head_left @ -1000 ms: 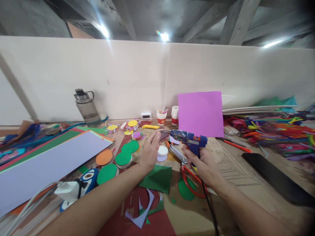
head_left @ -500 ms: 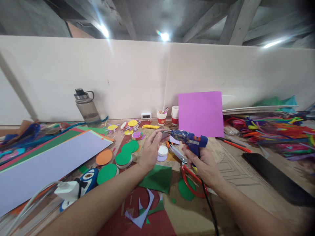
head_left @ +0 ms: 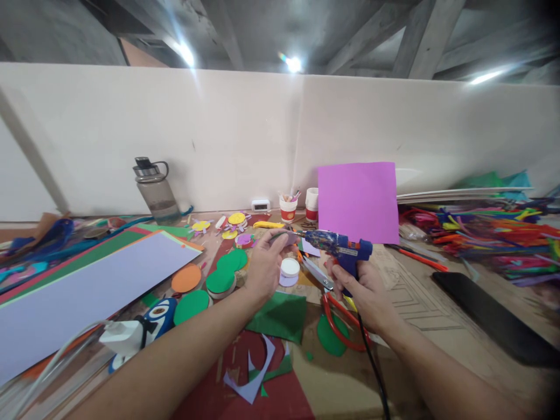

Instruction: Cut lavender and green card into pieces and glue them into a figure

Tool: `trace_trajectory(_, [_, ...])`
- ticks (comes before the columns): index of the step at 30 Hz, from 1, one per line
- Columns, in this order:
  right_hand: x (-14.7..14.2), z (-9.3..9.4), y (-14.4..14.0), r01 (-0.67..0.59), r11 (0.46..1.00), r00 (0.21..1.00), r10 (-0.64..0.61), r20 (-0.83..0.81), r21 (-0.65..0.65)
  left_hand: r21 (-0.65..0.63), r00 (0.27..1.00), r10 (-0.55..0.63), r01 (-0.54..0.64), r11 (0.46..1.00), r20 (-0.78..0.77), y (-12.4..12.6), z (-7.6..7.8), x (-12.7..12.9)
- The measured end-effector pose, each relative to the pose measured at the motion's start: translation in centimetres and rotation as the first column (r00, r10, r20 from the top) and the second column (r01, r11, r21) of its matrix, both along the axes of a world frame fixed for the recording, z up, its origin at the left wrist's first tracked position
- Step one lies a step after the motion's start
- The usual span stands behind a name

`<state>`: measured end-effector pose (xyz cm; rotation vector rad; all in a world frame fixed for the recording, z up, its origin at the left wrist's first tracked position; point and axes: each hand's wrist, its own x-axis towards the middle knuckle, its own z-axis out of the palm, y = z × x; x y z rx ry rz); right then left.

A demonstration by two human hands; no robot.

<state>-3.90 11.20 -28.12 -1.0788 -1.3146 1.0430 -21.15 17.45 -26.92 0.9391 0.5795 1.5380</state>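
Note:
My right hand [head_left: 366, 291] is wrapped round the handle of a blue hot glue gun [head_left: 336, 246], its nozzle pointing left. At that nozzle, my left hand [head_left: 262, 263] pinches a small, thin lilac piece [head_left: 289, 238], partly hidden by the fingers; its exact shape I cannot make out. Below the gun lie scissors [head_left: 341, 326] with red handles, over a green paper circle [head_left: 330, 344]. A white disc [head_left: 289, 268] rests on a lilac circle between the hands. Green-topped discs [head_left: 221, 281] and an orange circle [head_left: 186, 279] lie left of my left hand.
A purple sheet [head_left: 357, 201] leans on the white partition, beside paper cups [head_left: 288, 211]. A water bottle [head_left: 155, 189], coloured sheets [head_left: 96, 291] and a power strip [head_left: 160, 315] are on the left. A black phone [head_left: 492, 315] and pipe cleaners [head_left: 499, 236] lie right. The gun's cord [head_left: 374, 373] trails forward.
The glue gun has shifted very slightly right. My left fingers have turned the lilac piece a little, and more of it shows at the nozzle.

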Motion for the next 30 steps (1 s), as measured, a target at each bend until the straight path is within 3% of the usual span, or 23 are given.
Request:
trace_trajectory(10, [0.5, -0.4, 0.3, 0.022, 0.999, 1.0, -0.023, -0.019, -0.028, -0.049, 1.0, -0.002, 0.002, 0.999, -0.006, 0.0, 0.4, -0.4])
trace_trajectory(16, [0.4, 0.3, 0.6, 0.005, 0.998, 0.984, -0.015, -0.18, -0.059, -0.129, 0.996, -0.074, 0.081, 0.988, 0.054, 0.3, 0.1, -0.3])
trace_trajectory(23, [1.5, 0.7, 2.7, 0.111, 0.984, 0.932, -0.152, -0.329, -0.138, -0.2, 0.994, -0.11, 0.112, 0.973, 0.02, 0.2, 0.1, 0.0])
trace_trajectory(27, [4.4, -0.1, 5.1, 0.244, 0.954, 0.942, -0.276, -0.19, -0.172, -0.242, 0.993, -0.118, 0.107, 0.964, -0.032, 0.1, 0.3, 0.0])
trace_trajectory(30, [7.1, -0.8, 6.7, 0.276, 0.932, 0.958, -0.287, -0.01, -0.234, -0.27, 0.986, -0.132, 0.101, 0.958, -0.1, 0.1, 0.4, -0.2])
